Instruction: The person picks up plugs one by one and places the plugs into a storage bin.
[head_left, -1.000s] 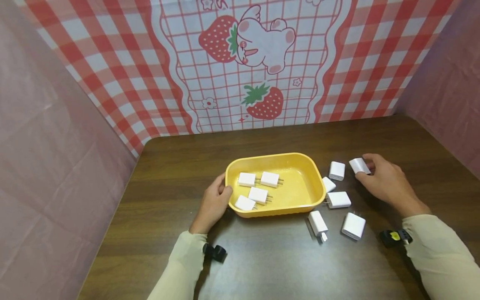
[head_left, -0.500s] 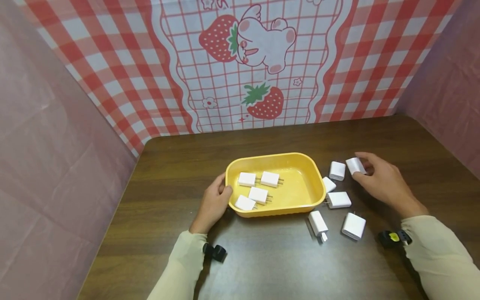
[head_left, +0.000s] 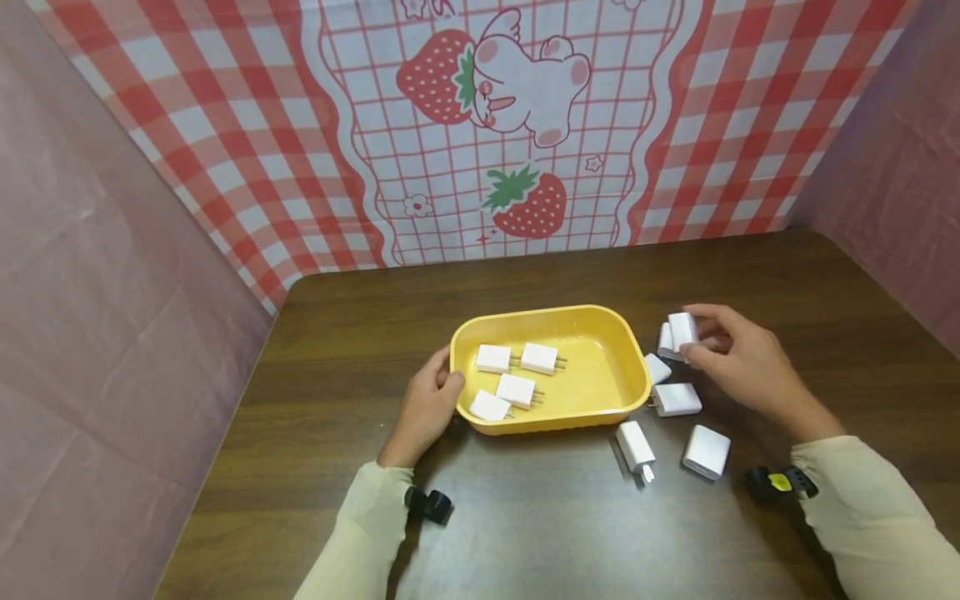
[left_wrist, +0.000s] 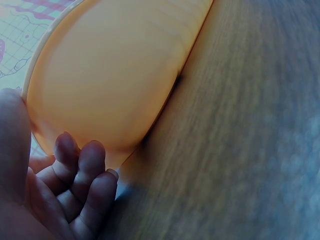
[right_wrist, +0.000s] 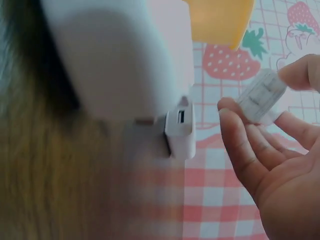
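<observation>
My left hand (head_left: 422, 414) gripped the end of a yellow tray (head_left: 558, 425) closest to it, thumb at the rim and fingers curled against the outer wall. My right hand (head_left: 750, 358) pinched a white wall charger (head_left: 682, 331) between thumb and fingertips, beyond the opposite end of the tray. In the head view this charger partly covered a second charger (head_left: 664, 343) just past my right fingertips; I could not tell whether the two touched.

Four pronged chargers (head_left: 516, 391) lay inside the tray, grouped toward my left hand, their prongs pointing toward my right. Between the tray and my right hand lay a partly hidden charger (head_left: 657, 369) and, nearer to me, a sideways charger (head_left: 678, 400) with prongs toward the tray. Closer still to my body, between my two wrists, were a narrow-side-up charger (head_left: 636, 447), prongs toward me, and a squarish charger (head_left: 707, 452) nearer my right wrist. All rested on a wooden table (head_left: 525, 533); beyond both hands hung a strawberry-printed cloth (head_left: 525, 100).
</observation>
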